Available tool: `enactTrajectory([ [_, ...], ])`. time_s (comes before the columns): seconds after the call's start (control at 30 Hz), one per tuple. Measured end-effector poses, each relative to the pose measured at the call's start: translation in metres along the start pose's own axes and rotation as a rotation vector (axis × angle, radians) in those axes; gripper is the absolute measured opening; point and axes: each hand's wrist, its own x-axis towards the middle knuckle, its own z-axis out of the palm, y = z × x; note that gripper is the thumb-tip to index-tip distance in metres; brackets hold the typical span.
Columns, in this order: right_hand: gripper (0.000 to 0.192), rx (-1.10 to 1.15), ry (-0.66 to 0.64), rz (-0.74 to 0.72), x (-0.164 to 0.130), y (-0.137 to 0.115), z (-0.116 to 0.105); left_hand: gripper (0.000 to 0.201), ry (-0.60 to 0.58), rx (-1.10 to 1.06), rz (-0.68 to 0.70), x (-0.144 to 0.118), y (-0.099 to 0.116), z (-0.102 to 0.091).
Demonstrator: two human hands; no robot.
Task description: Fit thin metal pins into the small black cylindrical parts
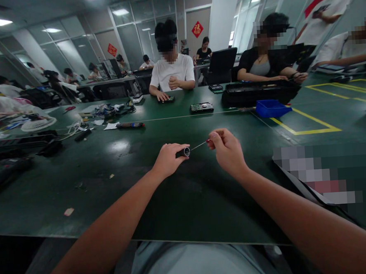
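Note:
My left hand is closed around a short dark cylinder whose round, pale-rimmed end faces right and toward me. In my right hand is a thin screwdriver with a red part by the fingers; its metal shaft points left and down. The shaft's tip meets the rim of the cylinder's end, though I cannot tell whether it goes inside. Both hands are held just above the green table, in front of me.
A hard drive and a blue tray lie farther back. A dark pen-like tool rests on paper to the left, near tangled cables. At right is a flat sheet. Co-workers sit across the table.

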Motion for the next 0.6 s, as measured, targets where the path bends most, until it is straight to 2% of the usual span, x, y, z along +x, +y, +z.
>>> enactTrajectory([
  [0.13, 0.022, 0.016, -0.021, -0.059, -0.0007, -0.0017, -0.0012, 0.039, 0.004, -0.009, -0.002, 0.0, -0.0006, 0.0008],
  [0.43, 0.022, -0.174, -0.053, -0.099, 0.0003, 0.0002, -0.0007, 0.037, -0.003, -0.013, 0.011, 0.0007, -0.0026, 0.0022],
  [0.6, 0.022, -0.199, -0.032, -0.081, 0.0011, 0.0001, -0.0029, 0.037, 0.06, -0.121, -0.061, 0.0007, -0.0015, 0.0014],
])
